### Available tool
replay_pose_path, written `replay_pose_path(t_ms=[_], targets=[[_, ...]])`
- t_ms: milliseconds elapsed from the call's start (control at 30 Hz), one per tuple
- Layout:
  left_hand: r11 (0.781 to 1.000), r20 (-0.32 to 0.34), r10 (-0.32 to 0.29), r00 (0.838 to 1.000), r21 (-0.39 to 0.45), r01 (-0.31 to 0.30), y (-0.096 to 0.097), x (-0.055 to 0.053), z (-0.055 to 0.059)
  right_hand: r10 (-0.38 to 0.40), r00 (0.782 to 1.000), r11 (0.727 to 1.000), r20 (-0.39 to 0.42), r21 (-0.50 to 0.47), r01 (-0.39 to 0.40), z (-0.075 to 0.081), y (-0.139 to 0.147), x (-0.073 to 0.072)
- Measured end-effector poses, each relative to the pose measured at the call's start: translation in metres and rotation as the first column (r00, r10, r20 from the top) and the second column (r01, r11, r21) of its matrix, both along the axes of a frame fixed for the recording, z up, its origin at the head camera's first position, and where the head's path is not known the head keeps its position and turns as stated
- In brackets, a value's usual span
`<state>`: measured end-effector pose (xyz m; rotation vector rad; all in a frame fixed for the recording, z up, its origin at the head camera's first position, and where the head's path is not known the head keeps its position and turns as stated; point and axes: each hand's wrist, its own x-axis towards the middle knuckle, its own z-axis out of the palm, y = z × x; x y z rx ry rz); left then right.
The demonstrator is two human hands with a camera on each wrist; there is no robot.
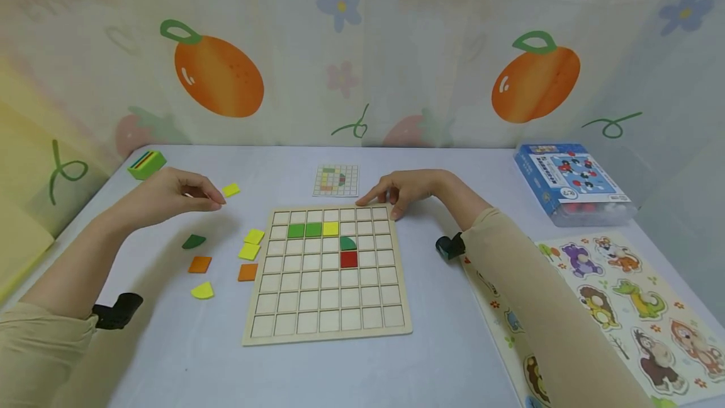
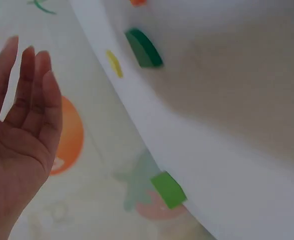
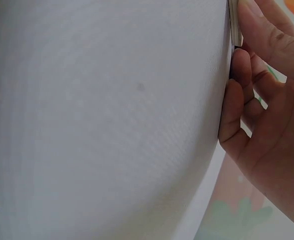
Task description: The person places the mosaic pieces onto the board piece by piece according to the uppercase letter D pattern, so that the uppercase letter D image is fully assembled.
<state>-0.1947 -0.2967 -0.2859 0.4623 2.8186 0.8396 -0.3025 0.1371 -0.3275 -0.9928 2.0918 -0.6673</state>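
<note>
My left hand (image 1: 184, 192) hovers over the table's left side, fingers loosely bent; the left wrist view shows nothing in its palm (image 2: 21, 145). Below it are a dark green quarter-round piece (image 1: 194, 242), an orange square (image 1: 199, 264) and a yellow quarter-round (image 1: 202, 290). A yellow square (image 1: 231, 189) lies just beyond its fingertips. My right hand (image 1: 409, 189) holds the far right corner of a wooden grid board (image 1: 328, 339), index finger at the top edge, thumb at the side. On the board sit two green squares (image 1: 296, 230), a yellow square (image 1: 331, 228), a green quarter-round (image 1: 348, 243) and a red square (image 1: 348, 259).
Two yellow squares (image 1: 249, 251) and another orange square (image 1: 247, 272) lie by the board's left edge. Behind it is a printed pattern card (image 1: 336, 181). A green box (image 1: 147, 164) stands far left, a blue box (image 1: 572, 181) far right, above an animal puzzle sheet (image 1: 623, 307).
</note>
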Motion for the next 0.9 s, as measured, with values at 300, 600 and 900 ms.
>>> replay_pose_path(t_ms=[300, 600, 900], targets=[[0.995, 0.170, 0.001, 0.985, -0.099, 0.016, -0.034, -0.001, -0.015, -0.011, 1.000, 1.000, 0.008, 0.002, 0.011, 0.000, -0.001, 0.001], [0.997, 0.262, -0.040, 0.964, -0.052, 0.055, -0.049, -0.003, -0.034, -0.004, 1.000, 1.000, 0.015, -0.004, 0.004, -0.001, 0.000, 0.001], [0.996, 0.297, -0.063, 0.953, -0.042, 0.079, -0.049, -0.001, -0.040, -0.003, 1.000, 1.000, 0.005, -0.001, 0.003, -0.001, 0.000, 0.000]])
